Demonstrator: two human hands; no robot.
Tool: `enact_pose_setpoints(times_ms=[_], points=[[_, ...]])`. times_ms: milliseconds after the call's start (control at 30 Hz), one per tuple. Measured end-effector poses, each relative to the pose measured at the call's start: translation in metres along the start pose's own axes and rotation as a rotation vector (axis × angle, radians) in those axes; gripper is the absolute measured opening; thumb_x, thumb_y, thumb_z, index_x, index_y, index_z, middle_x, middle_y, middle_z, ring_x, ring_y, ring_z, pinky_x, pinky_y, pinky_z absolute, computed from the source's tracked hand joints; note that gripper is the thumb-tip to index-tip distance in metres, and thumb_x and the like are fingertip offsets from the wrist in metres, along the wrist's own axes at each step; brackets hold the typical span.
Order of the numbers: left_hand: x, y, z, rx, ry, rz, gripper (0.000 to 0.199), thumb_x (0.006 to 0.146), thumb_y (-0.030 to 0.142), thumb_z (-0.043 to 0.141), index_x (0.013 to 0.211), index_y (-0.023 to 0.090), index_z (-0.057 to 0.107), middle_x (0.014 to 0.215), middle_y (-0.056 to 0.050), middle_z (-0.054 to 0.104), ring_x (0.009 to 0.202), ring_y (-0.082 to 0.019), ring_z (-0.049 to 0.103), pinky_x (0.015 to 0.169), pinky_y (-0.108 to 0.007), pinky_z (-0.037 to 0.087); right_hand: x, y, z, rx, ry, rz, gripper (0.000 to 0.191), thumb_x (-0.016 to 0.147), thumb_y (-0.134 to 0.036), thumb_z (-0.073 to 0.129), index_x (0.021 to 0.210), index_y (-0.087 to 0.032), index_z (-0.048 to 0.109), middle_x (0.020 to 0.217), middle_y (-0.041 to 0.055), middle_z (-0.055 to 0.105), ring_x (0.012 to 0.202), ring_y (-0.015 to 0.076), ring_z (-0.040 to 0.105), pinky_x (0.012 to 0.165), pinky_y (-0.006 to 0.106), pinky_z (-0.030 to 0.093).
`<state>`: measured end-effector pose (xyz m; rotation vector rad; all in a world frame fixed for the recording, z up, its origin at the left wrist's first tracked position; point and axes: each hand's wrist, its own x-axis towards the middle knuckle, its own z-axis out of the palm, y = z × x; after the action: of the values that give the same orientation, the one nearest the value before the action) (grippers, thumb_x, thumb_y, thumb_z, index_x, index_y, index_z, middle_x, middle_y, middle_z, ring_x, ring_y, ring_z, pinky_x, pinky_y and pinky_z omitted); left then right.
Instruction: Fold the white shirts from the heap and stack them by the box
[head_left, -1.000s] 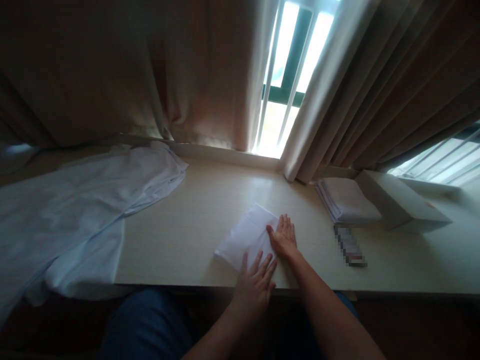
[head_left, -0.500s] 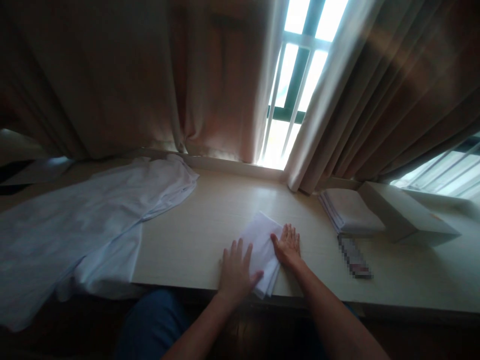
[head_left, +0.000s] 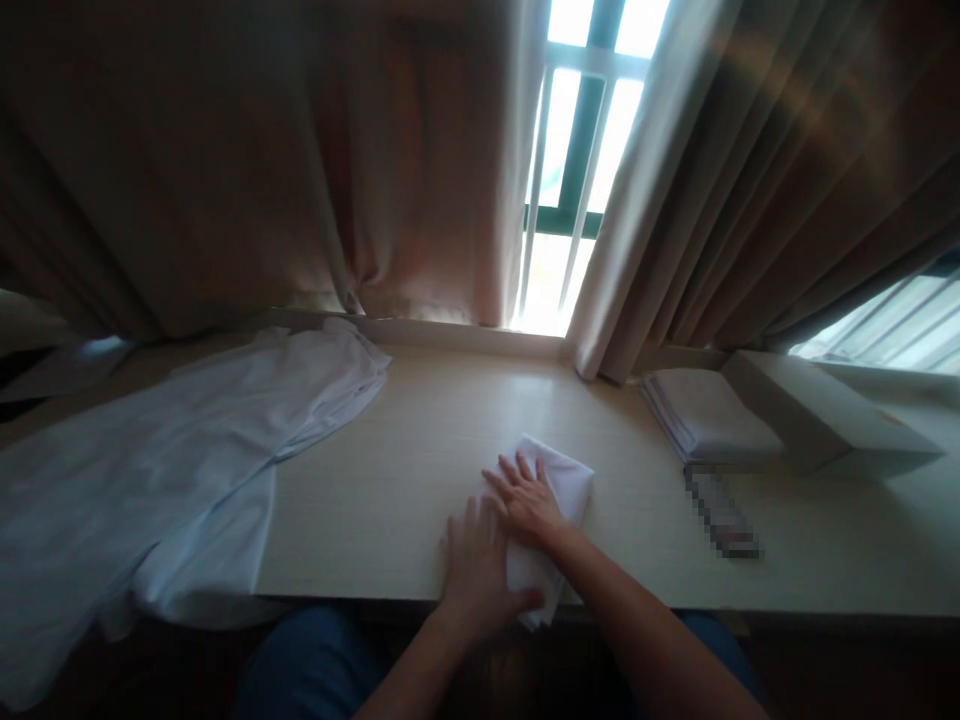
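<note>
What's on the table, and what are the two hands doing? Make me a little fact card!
Right hand: fingers spread, on a folded white cloth
Left hand: open, blurry, at the cloth's left edge
Far left: loose white fabric
Right side: folded stack, pale box
Mystery: pixelated thing, can't tell what
Behind: curtains, bright window

My right hand (head_left: 529, 505) now lies on top of the folded white cloth (head_left: 566, 478), no longer along its right edge; my left hand (head_left: 474, 570) has shifted to its left side, and the cloth sits turned.
</note>
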<state>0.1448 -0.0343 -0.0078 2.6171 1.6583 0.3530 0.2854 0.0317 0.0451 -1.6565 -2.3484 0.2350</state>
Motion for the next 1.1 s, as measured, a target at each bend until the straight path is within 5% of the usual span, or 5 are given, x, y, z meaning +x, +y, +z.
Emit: enact_pose_setpoints(times_ms=[367,533,800,967,1100], points=[[0.030,-0.023,-0.021,-0.046,-0.102,0.179,0.123,0.050,0.079,0.066,0.150,0.026,0.019,0.159,-0.014,0.009,0.144,-0.037,-0.001,0.112,-0.062,0.004,0.006,0.082,-0.002,-0.002,0.086,0.375,0.055,0.098,-0.046,0.028,0.149,-0.025,0.027,0.156,0.0081,0.021,0.141,0.0262,0.023,0.113,0.048,0.015],[0.015,-0.023,-0.030,-0.030,0.005,0.363,0.086,0.075,0.060,0.061,0.147,0.026,0.031,0.157,-0.010,0.020,0.145,-0.031,0.008,0.116,-0.055,0.006,-0.057,0.096,0.005,-0.023,0.313,0.252,0.046,0.096,-0.026,0.031,0.139,-0.016,0.045,0.153,0.0095,0.029,0.142,0.0219,0.023,0.114,0.044,0.023],[-0.056,-0.008,-0.009,0.075,0.172,0.477,0.065,0.087,0.023,0.052,0.147,0.022,0.029,0.153,-0.012,0.028,0.142,-0.030,0.021,0.113,-0.051,0.024,-0.156,0.088,-0.010,-0.101,0.081,0.010,0.074,0.088,-0.052,0.051,0.148,-0.015,0.029,0.154,0.0135,0.021,0.144,0.0284,0.013,0.114,0.050,0.021],[-0.051,-0.022,-0.016,-0.010,0.243,0.549,0.050,0.089,0.010,0.041,0.135,0.027,0.049,0.140,-0.006,0.051,0.131,-0.023,0.045,0.108,-0.042,0.039,-0.193,0.084,-0.015,-0.079,0.014,-0.091,0.078,0.080,-0.034,0.060,0.149,-0.017,0.028,0.155,0.0116,0.020,0.144,0.0289,0.012,0.113,0.050,0.026],[-0.032,-0.025,-0.048,-0.370,0.237,0.345,0.045,0.086,0.012,0.042,0.123,0.028,0.060,0.121,-0.002,0.066,0.113,-0.017,0.060,0.099,-0.033,0.048,-0.202,0.085,-0.015,-0.006,0.039,-0.113,0.064,0.079,-0.013,0.045,0.141,-0.026,0.044,0.147,0.0032,0.039,0.139,0.0238,0.030,0.114,0.049,0.024]])
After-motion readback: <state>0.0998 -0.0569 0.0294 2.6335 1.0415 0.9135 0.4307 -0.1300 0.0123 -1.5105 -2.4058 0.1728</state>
